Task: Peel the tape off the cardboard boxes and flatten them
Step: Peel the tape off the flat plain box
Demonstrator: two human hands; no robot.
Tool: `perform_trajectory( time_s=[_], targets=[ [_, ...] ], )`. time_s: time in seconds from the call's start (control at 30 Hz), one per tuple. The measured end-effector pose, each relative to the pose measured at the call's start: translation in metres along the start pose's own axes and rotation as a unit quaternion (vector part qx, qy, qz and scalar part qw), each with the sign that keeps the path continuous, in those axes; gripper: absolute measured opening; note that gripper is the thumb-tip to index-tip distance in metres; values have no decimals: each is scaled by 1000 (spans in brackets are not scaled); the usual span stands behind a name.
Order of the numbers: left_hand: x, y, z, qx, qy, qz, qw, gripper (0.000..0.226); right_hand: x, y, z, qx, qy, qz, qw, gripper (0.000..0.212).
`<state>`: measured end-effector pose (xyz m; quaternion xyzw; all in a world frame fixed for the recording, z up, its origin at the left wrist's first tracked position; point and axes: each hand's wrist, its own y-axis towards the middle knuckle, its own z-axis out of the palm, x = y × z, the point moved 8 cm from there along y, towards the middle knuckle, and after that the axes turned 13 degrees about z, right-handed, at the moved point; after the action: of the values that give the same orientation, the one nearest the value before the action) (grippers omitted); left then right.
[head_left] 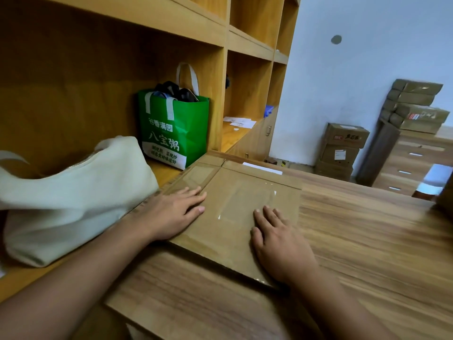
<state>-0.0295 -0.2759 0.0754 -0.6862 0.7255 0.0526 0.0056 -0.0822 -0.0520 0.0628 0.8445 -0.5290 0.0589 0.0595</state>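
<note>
Two bare arms, low and near, reaching onto a wooden table [367, 241]. Left hand [171, 212] spread out, fingers straight, pressing down on the left side of the cardboard box [235, 236]. Right hand [282, 244] spread out too, fingers straight, pressing on the near right part. Nothing held in either hand.

Lying on the table under both hands, near its left edge, just beside a cream bag [73, 197]. Looks squashed down, thin like a mat, so the flattening seems about done for this one. Shiny clear tape [247, 204] on the top face, with little bright glints, plus more along the far left seam. Peeling probably not finished here.

Past the cream bag, a green bag [171, 128] standing in the wooden shelf [98, 57].

Far off on the right, more brown boxes [343, 148] stacked by the wall, tall and closed, and another pile [414, 104] higher up. Lots left to do, most likely.
</note>
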Motion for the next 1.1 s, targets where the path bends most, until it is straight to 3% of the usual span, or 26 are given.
perform_trajectory(
  time_s=[0.07,0.37,0.53,0.7,0.8,1.1],
  targets=[
    [-5,-1,2,2,-2,3,1000,56,-3,2,2,-9,3,6,1000,70],
    [1,2,2,37,1,9,999,61,3,5,-5,-16,-6,-2,1000,58],
    [-1,0,10,32,-10,11,999,62,1,4,4,-10,-4,9,1000,73],
    [5,3,6,28,-8,-2,1000,64,4,5,-4,-25,-11,16,999,57],
    [5,3,4,17,-6,-25,1000,65,2,5,-6,-21,-8,12,1000,56],
    [-2,2,13,26,3,16,1000,59,4,1,-1,-26,-11,19,999,58]
  ],
)
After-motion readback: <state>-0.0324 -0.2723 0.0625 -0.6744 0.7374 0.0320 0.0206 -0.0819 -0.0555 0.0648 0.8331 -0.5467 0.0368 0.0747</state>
